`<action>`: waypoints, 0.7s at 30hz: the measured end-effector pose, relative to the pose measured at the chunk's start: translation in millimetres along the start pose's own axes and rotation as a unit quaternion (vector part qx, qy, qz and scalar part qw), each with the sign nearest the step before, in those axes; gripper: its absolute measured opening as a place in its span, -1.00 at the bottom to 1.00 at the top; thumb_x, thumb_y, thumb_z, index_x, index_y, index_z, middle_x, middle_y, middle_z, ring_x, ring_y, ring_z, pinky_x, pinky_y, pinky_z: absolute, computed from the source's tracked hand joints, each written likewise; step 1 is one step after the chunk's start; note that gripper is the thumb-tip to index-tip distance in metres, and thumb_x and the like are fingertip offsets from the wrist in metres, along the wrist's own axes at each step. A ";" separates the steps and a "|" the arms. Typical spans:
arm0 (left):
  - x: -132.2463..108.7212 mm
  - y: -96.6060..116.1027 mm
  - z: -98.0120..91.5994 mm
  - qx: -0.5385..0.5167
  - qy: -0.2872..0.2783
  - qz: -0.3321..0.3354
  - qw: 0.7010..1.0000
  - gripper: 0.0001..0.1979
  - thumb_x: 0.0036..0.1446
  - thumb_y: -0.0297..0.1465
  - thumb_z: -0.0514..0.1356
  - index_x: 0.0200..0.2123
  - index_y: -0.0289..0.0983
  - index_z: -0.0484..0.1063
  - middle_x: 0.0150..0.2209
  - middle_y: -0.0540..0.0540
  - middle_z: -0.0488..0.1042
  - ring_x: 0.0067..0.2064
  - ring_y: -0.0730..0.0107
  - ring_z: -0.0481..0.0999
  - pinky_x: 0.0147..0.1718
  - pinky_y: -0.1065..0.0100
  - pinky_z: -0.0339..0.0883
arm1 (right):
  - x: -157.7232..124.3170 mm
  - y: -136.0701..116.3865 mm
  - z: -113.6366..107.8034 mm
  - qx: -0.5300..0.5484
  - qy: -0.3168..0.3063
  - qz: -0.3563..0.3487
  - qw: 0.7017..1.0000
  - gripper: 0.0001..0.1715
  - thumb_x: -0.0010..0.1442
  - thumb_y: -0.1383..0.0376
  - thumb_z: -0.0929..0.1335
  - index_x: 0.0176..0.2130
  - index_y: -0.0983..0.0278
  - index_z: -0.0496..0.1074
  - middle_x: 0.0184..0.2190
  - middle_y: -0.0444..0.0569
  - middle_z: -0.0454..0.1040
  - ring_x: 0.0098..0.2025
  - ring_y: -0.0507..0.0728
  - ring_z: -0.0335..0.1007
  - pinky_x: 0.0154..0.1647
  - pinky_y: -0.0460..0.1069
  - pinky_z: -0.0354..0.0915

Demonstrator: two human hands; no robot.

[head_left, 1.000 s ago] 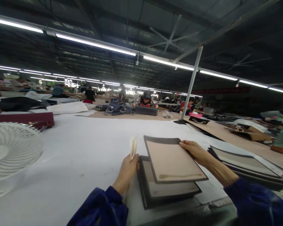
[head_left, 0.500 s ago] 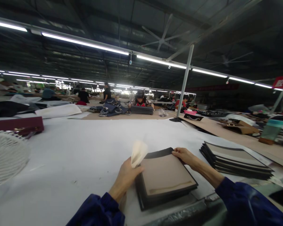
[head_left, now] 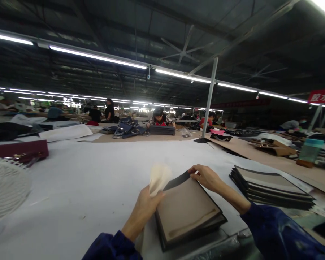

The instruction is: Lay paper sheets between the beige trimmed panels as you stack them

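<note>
In front of me lies a stack of flat panels with black edges (head_left: 166,243). Its top panel (head_left: 188,209) has a beige face, a dark strip along the far edge and a brownish streak near the close edge. My right hand (head_left: 206,177) pinches this panel's far right corner between thumb and fingers. My left hand (head_left: 146,206) is closed round a thin cream cloth or paper piece (head_left: 159,178) that stands up blurred from the grip. The left thumb rests at the panel's far left edge. The top panel sits turned a little against those underneath.
Another stack of similar panels (head_left: 273,182) lies to the right. A white plastic basket (head_left: 8,189) and a maroon piece (head_left: 18,151) are at the left. A metal post (head_left: 210,97) rises from the table (head_left: 97,173). A green-lidded bottle (head_left: 310,151) stands far right; a co-worker (head_left: 160,119) sits opposite.
My right hand has moved left with the far corner of the top panel, which has turned slightly on the stack. The left hand still holds the cream piece.
</note>
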State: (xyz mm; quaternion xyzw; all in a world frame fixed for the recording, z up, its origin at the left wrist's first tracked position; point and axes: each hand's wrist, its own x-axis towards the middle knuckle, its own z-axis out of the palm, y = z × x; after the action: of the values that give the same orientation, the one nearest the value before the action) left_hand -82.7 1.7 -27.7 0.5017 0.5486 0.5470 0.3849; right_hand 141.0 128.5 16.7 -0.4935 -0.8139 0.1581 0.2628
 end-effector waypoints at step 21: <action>-5.8 4.1 5.4 -0.054 -0.052 -0.020 0.997 -0.71 0.00 -0.17 0.17 -0.43 -0.28 0.24 -0.62 0.14 0.21 -0.67 0.68 0.09 -0.69 0.51 -0.11 | -13.2 57.7 14.3 0.145 -0.047 0.090 0.984 -0.79 -0.04 0.39 0.34 -0.29 0.29 0.43 -0.48 -0.13 0.40 -0.54 -0.02 0.26 -0.64 -0.15 0.19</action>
State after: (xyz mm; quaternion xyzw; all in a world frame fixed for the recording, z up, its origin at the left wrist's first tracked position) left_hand -75.8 -3.1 -25.0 0.4968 0.5075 0.5413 0.4502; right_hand 179.1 143.5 -28.3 -0.5135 -0.7457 0.3206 0.2783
